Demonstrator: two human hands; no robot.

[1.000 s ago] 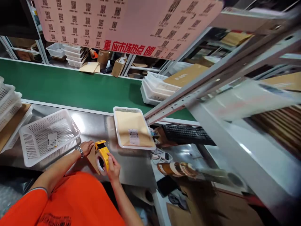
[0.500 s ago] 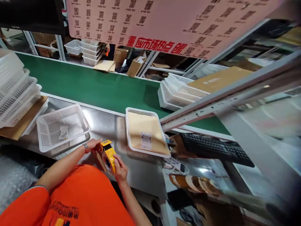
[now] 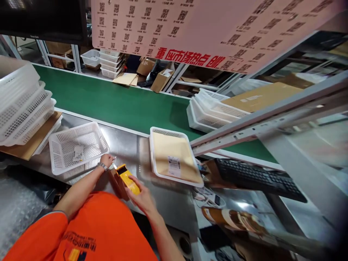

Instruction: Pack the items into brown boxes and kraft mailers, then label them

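Right hand (image 3: 143,197) gripping yellow tape dispenser (image 3: 127,176), left hand (image 3: 107,160) pinching its tape end, red-lettered QR-code board (image 3: 195,29) overhead.

A warehouse packing station: a green conveyor belt (image 3: 108,103) runs behind a steel bench (image 3: 127,148) with stacked white mesh baskets (image 3: 23,103) at left, a sheet of QR codes (image 3: 195,29) overhead, cartons (image 3: 159,78) on far racks, a keyboard (image 3: 258,177) at right.

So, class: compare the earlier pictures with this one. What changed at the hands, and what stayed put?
The right hand tipped the yellow tape dispenser from upright to lying flatter. The left hand slid off the brown package towards the white basket. The tray stayed put.
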